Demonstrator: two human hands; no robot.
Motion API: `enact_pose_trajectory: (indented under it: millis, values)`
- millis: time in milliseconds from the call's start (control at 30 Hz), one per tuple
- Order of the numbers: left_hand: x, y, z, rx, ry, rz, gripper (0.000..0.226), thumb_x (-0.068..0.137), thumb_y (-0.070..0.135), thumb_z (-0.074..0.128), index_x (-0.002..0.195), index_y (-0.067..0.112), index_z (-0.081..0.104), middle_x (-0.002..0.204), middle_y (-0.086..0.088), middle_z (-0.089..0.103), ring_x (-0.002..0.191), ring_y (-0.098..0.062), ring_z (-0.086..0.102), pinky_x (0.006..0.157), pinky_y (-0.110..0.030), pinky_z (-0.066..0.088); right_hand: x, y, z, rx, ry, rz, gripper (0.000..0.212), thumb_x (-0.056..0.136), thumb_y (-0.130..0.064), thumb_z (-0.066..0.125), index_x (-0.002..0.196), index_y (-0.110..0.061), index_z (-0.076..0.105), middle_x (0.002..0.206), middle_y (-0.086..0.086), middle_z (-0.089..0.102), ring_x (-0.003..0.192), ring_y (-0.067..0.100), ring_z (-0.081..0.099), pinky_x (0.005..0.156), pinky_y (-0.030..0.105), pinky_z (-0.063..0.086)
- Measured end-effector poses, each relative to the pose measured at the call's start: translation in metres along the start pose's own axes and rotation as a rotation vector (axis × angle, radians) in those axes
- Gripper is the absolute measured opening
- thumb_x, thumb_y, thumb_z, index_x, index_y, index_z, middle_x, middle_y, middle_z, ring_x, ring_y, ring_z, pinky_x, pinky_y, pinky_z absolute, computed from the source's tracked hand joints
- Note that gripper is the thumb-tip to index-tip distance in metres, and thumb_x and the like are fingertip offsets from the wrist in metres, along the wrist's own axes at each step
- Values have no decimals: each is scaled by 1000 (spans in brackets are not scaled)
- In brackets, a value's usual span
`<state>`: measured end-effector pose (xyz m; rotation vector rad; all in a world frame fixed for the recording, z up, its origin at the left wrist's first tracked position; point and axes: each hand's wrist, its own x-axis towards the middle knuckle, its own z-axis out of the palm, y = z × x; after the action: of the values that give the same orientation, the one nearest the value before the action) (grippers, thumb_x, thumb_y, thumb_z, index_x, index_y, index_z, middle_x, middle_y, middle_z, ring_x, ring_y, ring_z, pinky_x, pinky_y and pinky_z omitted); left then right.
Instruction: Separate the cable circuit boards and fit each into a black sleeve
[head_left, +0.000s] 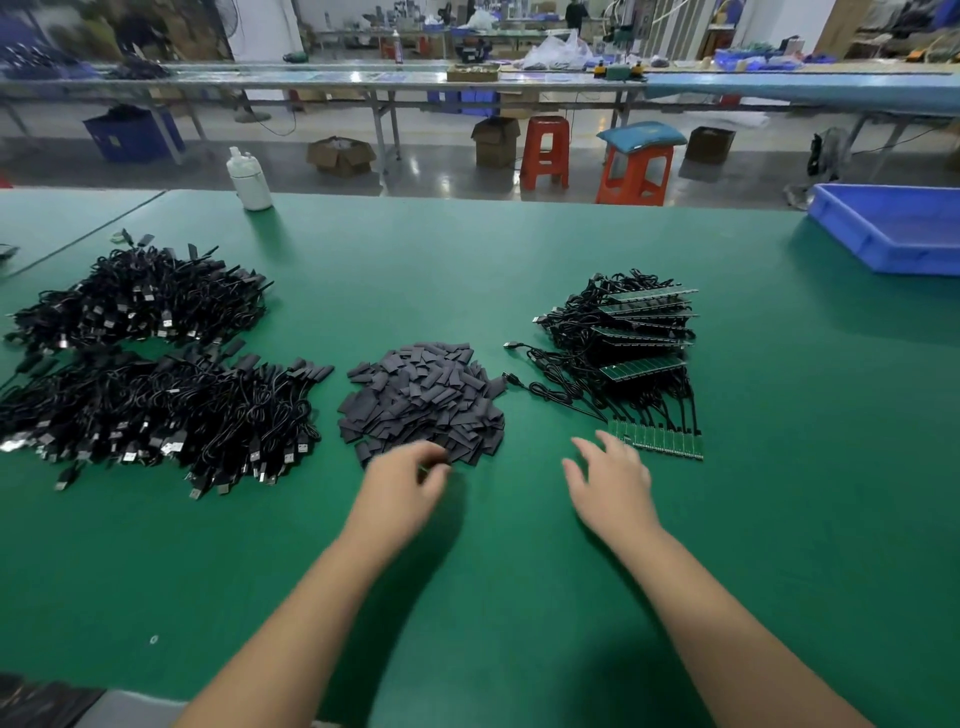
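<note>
A person's two bare forearms reach out over a green-matted work table (519, 270) from its near edge, in a workshop; the left hand (402, 475), blurred, hovers at the near rim of a heap of small flat black sleeves (423, 400) lying at the table's middle, its fingers curled downward toward the pile, though whether it has hold of a sleeve cannot be told; the right hand (610, 480) is spread with fingers straight and relaxed, palm down, holding nothing, its fingertips just beside the left end of a row of joined green circuit boards (657, 441) whose black cables run away toward the far edge; beyond that row, a stack of further green board strips with tangled black cables (631, 332) lies right of the sleeve heap; on the left part of the table lies a big pile of black cables with USB plugs (150, 374), in a nearer and a farther mound; a white plastic bottle (248, 179) stands at the far edge towards the left, and a shallow blue plastic tray (891, 228) sits at the far right corner; beyond the table stand two orange-red plastic stools (545, 150), one topped with a blue cushion, cardboard boxes (340, 155) on the floor and a long workbench (363, 83) carrying assorted goods
</note>
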<state>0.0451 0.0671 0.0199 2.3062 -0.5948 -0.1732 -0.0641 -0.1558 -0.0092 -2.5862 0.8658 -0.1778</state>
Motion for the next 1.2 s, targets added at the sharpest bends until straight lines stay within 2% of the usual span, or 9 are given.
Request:
enact_pose_trajectory:
  millis: [100,200,400,467,567,667,767,933,1200]
  values:
    - [28,-34,-53,267,225,-7,23,93,15,61,114,10,70,105,-6,71,88,-20,65,90,-35,54,0,36,-3,-231,-160,78,54,102,-49,39,150,-25,38,162,13,23,149,30,19,119,48,19]
    - [54,-70,-97,415,357,-120,28,95,18,57,118,5,65,106,-16,66,86,-30,60,79,-42,52,-10,50,-1,-285,-194,32,48,104,-42,37,145,-19,47,157,5,37,146,22,31,118,43,24]
    - [73,-117,-131,640,85,-428,49,96,31,56,137,6,43,139,-21,42,124,-41,43,97,-51,44,-26,52,-8,-264,-23,-100,20,100,-32,49,100,-24,68,99,-11,65,97,11,60,92,31,44]
    - [70,-121,-125,704,109,-398,45,95,31,57,132,7,49,137,-21,45,123,-40,43,97,-50,44,-26,49,-10,-214,-55,-44,12,96,-25,54,106,-23,61,98,-10,58,92,12,59,80,28,44]
    - [64,-117,-109,742,256,-235,36,92,22,60,123,4,61,133,-22,53,123,-40,46,96,-49,43,-23,44,-6,-102,-124,34,52,88,-5,55,136,-20,38,122,2,45,71,15,52,62,29,40]
    - [57,-103,-83,698,311,-10,29,87,12,64,113,2,70,122,-21,63,112,-38,55,93,-50,48,-17,36,-2,-41,-155,117,72,92,-11,54,154,-15,17,140,9,35,91,20,58,76,30,46]
    - [51,-88,-48,612,197,74,29,91,17,60,117,11,70,119,-10,66,106,-27,59,89,-43,53,-13,27,3,-25,-172,107,49,98,-30,57,142,-14,43,133,7,50,116,22,54,96,37,47]
    - [49,-88,-11,593,-11,-69,37,96,32,53,130,17,55,128,-4,57,118,-24,47,92,-40,49,-17,17,13,-34,-197,-3,18,96,-31,59,113,-24,61,108,-4,55,97,13,54,84,31,49]
    - [47,-97,-8,439,90,-76,29,94,21,62,123,17,61,111,-3,66,106,-24,55,88,-40,50,-27,12,15,74,-152,-71,12,103,-26,46,104,-24,58,90,-11,60,77,6,56,67,26,47]
